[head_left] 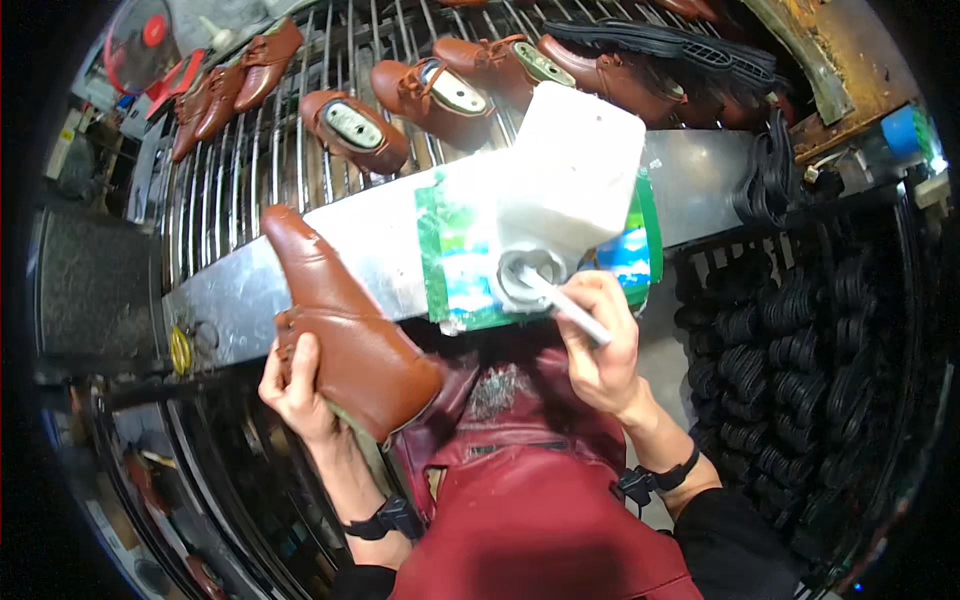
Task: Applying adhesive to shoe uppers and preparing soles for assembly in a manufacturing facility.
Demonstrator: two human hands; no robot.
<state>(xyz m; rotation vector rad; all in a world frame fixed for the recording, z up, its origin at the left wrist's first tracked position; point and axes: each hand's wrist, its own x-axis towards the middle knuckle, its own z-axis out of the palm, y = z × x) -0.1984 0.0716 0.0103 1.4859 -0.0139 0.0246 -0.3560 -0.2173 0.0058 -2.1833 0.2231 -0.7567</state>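
My left hand [298, 390] grips a brown leather lace-up shoe [350, 350] by its side, with the toe pointing up and away to the left. In my right hand [605, 345] is a slim white stick like a brush handle [585, 318]. The stick's far end goes into the round mouth of a white plastic jug [575, 165], so whatever is on its tip is hidden. Tilted toward me, the jug rests on a green-edged printed sheet or carton [436, 270], on a metal ledge [375, 265].
Behind the ledge is a metal bar rack [250, 170] with several brown shoes [350, 135] on it. Black soles [670, 50] lie at the back right. Stacked black soles [770, 370] fill a rack on the right. A yellow ring-shaped object [180, 350] is at the ledge's left end.
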